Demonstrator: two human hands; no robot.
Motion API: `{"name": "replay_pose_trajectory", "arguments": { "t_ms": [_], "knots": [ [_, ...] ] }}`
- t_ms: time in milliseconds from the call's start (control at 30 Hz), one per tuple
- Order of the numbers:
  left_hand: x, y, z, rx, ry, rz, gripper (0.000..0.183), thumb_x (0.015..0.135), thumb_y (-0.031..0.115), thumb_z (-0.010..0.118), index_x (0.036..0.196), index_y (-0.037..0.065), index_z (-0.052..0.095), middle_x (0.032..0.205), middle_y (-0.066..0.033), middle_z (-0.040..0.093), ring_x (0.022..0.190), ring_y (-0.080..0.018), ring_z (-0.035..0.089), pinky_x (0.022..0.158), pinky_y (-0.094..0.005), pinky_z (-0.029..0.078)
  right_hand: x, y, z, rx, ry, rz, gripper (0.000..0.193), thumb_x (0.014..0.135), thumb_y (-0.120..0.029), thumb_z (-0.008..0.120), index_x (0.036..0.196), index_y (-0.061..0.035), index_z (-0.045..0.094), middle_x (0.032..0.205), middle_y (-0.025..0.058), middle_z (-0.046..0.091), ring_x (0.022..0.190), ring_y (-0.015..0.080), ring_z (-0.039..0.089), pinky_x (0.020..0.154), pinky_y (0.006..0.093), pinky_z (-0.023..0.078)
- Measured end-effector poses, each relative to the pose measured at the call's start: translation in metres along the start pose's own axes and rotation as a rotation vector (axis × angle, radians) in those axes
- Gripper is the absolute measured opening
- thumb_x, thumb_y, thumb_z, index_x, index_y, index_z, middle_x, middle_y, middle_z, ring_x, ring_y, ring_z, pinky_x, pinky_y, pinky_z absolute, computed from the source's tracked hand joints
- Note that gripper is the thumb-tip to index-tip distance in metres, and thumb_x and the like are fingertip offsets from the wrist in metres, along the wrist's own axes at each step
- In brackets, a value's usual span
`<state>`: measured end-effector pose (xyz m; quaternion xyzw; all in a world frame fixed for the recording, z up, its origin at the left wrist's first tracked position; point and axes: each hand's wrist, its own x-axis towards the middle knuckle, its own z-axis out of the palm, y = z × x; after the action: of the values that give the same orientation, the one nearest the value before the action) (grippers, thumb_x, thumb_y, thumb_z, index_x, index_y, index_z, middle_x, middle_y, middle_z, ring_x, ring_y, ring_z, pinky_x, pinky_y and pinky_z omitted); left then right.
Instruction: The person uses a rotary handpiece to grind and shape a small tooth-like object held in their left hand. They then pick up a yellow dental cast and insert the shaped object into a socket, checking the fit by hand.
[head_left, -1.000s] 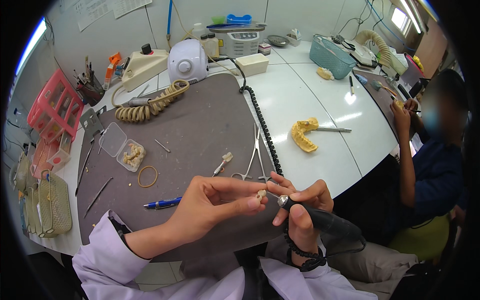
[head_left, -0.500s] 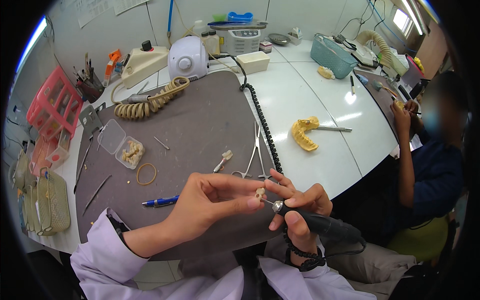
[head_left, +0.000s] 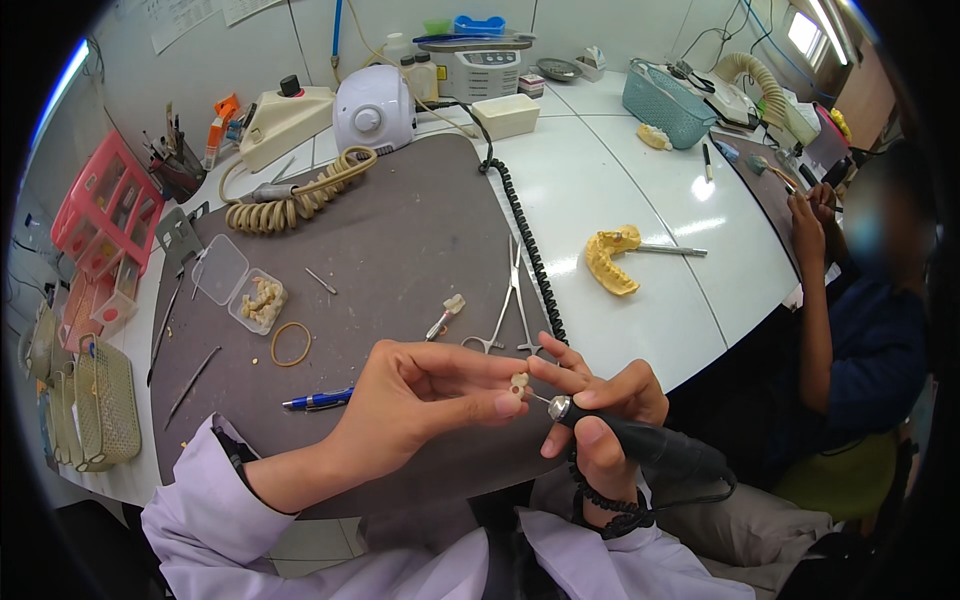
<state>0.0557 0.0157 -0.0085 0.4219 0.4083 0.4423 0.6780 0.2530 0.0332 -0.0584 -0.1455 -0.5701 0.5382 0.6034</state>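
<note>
Between the thumb and fingers of my left hand (head_left: 425, 385) is a small cream-coloured dental crown piece (head_left: 518, 384) with a dark hole in it. My right hand (head_left: 605, 400) grips a black rotary handpiece (head_left: 650, 445); its thin bur points left and meets or nearly meets the piece. Some of my right fingers stretch toward the left fingertips. A coiled black cord hangs by my right wrist. Beyond my hands lie scissor-like forceps (head_left: 508, 300) and a small tool with a pale tip (head_left: 445, 316). A blue pen (head_left: 318, 400) lies beside my left forearm.
On the dark mat sit an open clear box (head_left: 258, 300) of tooth-coloured pieces, a rubber band (head_left: 291, 344) and a coiled beige hose (head_left: 300, 205). A yellow dental cast (head_left: 610, 262) rests on the white table. At the right, another person (head_left: 850, 290) works with both hands.
The view shifts slightly. My hands stay together with the crown piece turned a little, and the handpiece stays close to it. The other person's hands have moved slightly.
</note>
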Motion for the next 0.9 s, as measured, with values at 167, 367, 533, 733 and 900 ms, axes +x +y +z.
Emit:
{"name": "replay_pose_trajectory", "arguments": {
  "t_ms": [167,367,533,733,900],
  "knots": [
    [-0.0005,0.0000,0.0009,0.009,0.003,0.009,0.029,0.080,-0.002,0.071,0.108,-0.007,0.064,0.096,-0.0160,0.069,0.089,-0.0222,0.069,0.081,-0.0317,0.057,0.0008,-0.0013,0.0013,-0.009,-0.014,-0.005,0.012,0.085,-0.006,0.061,0.092,-0.0038,0.052,0.055,0.0092,0.062,0.107,0.0400,0.061,0.109,0.0614,0.020],
    [0.0002,-0.0012,0.0004,-0.004,0.006,0.021,0.027,0.080,-0.002,0.071,0.106,-0.006,0.065,0.096,-0.0160,0.069,0.088,-0.0223,0.069,0.081,-0.0315,0.057,0.0011,-0.0004,0.0008,-0.022,-0.022,-0.008,0.012,0.085,-0.006,0.062,0.092,-0.0036,0.052,0.056,0.0091,0.062,0.107,0.0402,0.061,0.109,0.0615,0.021],
    [0.0000,-0.0028,0.0004,-0.019,0.011,0.030,0.027,0.080,-0.002,0.071,0.106,-0.006,0.065,0.095,-0.0159,0.069,0.088,-0.0223,0.069,0.080,-0.0316,0.058,0.0015,-0.0011,0.0007,-0.025,-0.023,-0.004,0.013,0.085,-0.007,0.062,0.093,-0.0036,0.051,0.055,0.0080,0.061,0.107,0.0399,0.061,0.109,0.0616,0.021],
    [0.0004,-0.0003,0.0004,-0.019,0.025,0.018,0.025,0.080,-0.001,0.072,0.103,-0.006,0.065,0.095,-0.0155,0.069,0.085,-0.0211,0.070,0.078,-0.0302,0.058,-0.0001,0.0026,-0.0012,0.015,0.076,-0.025,0.019,0.087,-0.014,0.061,0.095,-0.0054,0.046,0.050,0.0052,0.056,0.098,0.0391,0.065,0.109,0.0618,0.021],
    [0.0014,-0.0053,-0.0040,0.093,0.052,0.067,0.025,0.078,0.000,0.074,0.102,-0.004,0.066,0.091,-0.0099,0.069,0.082,-0.0145,0.067,0.075,-0.0253,0.055,-0.0015,0.0040,0.0004,-0.005,0.198,-0.046,0.018,0.087,-0.014,0.059,0.095,-0.0064,0.045,0.050,0.0060,0.055,0.095,0.0381,0.067,0.110,0.0612,0.021]
  ]
}}
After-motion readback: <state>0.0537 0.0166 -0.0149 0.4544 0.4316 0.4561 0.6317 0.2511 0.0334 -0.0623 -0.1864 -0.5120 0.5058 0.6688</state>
